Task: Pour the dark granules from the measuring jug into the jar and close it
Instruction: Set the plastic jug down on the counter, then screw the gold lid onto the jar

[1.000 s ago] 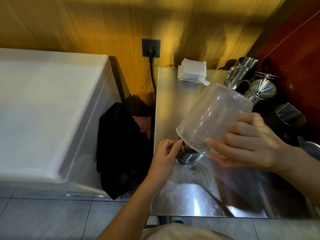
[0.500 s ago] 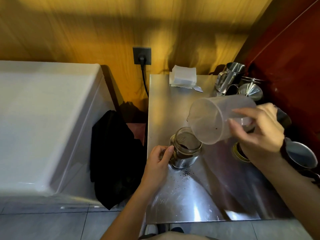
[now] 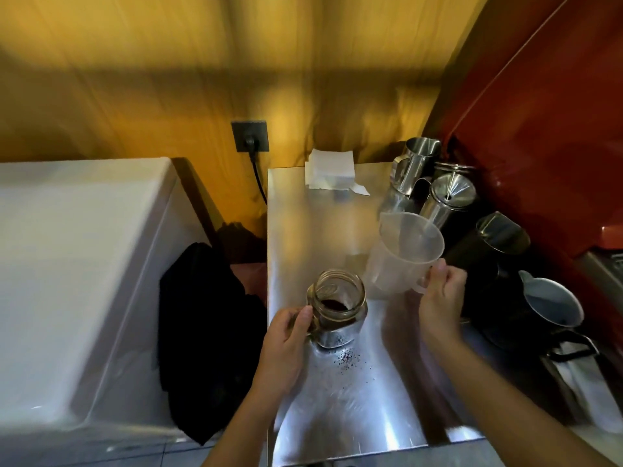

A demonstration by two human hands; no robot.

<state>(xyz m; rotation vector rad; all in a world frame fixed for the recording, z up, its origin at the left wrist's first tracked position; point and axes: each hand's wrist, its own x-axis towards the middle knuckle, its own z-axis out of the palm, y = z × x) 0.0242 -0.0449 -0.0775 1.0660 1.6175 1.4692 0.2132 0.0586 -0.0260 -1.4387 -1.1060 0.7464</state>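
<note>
A glass jar (image 3: 337, 306) stands open and upright on the steel counter (image 3: 313, 230), with dark granules inside it. My left hand (image 3: 286, 342) grips the jar's left side. To the right, the clear plastic measuring jug (image 3: 403, 257) is upright and looks empty; its base is on or just above the counter. My right hand (image 3: 438, 298) holds it by the handle. A few spilled granules (image 3: 347, 358) lie on the counter just in front of the jar. No lid for the jar is visible.
Steel pitchers (image 3: 418, 165) and dark jugs (image 3: 499, 241) crowd the counter's right side under a red wall. Folded white paper (image 3: 332, 170) lies at the back. A white appliance (image 3: 77, 281) and a black cloth (image 3: 209, 338) sit left of the counter.
The jug went from tipped mouth-down over the jar to upright at the jar's right. The jar's mouth is now uncovered. My left hand has stayed on the jar.
</note>
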